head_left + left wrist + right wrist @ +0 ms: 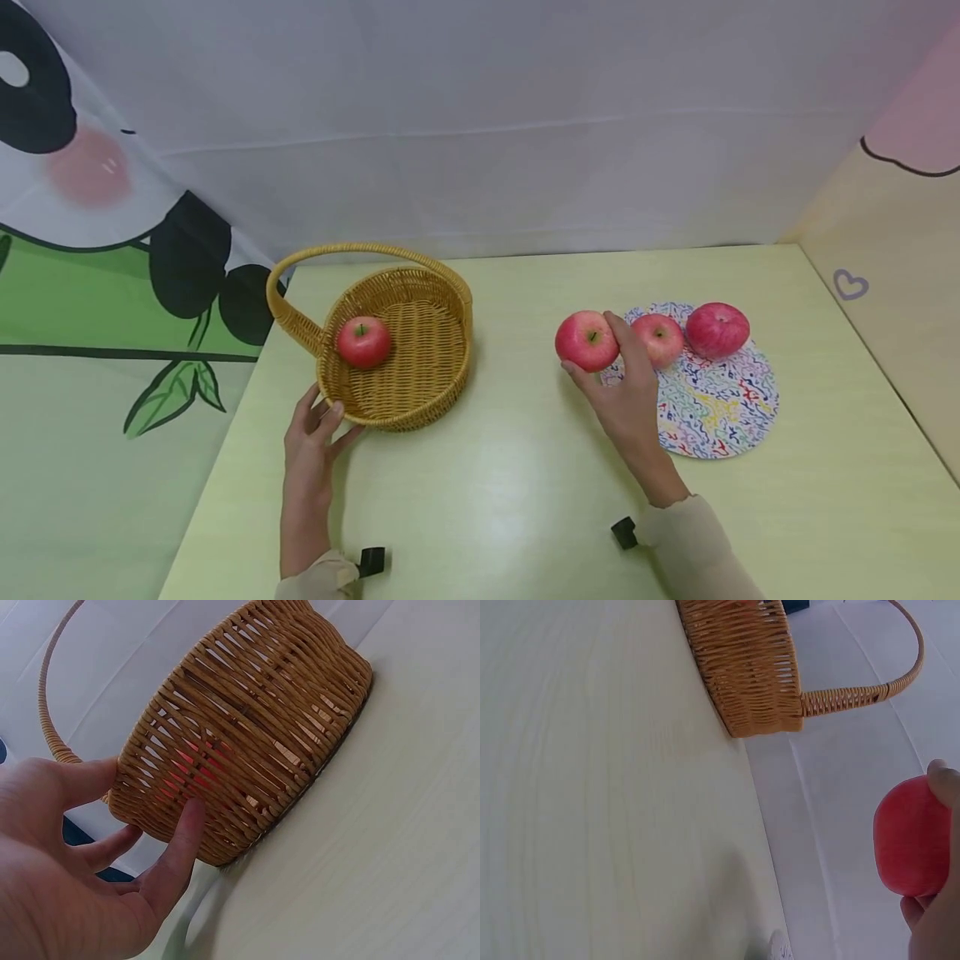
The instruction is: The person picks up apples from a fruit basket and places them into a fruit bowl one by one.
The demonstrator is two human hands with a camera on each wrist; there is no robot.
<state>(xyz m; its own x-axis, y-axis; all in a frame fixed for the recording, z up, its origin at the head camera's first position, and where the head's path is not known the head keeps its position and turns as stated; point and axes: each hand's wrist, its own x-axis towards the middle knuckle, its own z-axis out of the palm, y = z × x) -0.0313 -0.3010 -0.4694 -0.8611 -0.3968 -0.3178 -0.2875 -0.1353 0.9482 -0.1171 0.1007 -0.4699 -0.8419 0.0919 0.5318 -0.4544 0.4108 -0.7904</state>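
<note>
My right hand (pixel 630 400) holds a red apple (pixel 587 342) between thumb and fingers, above the left edge of a patterned round mat (pixel 720 417). In the right wrist view the held apple (pixel 911 836) appears at the right edge, partly covered by the fingers. At the left, my left hand (pixel 311 450) grips the near-left side of a wicker basket (pixel 442 408), one fingertip at the rim. The left wrist view has another finger (pixel 176 859) against the basket's woven outer wall. One red apple (pixel 363 342) lies inside the basket, on its left side.
Two more apples, a lighter one (pixel 658 340) and a darker one (pixel 717 331), sit on the mat's far part. The basket's tall handle (pixel 367 248) arches up on its far side. A pale table (pixel 510 500) carries everything, with a cloth backdrop (pixel 525 183) behind it.
</note>
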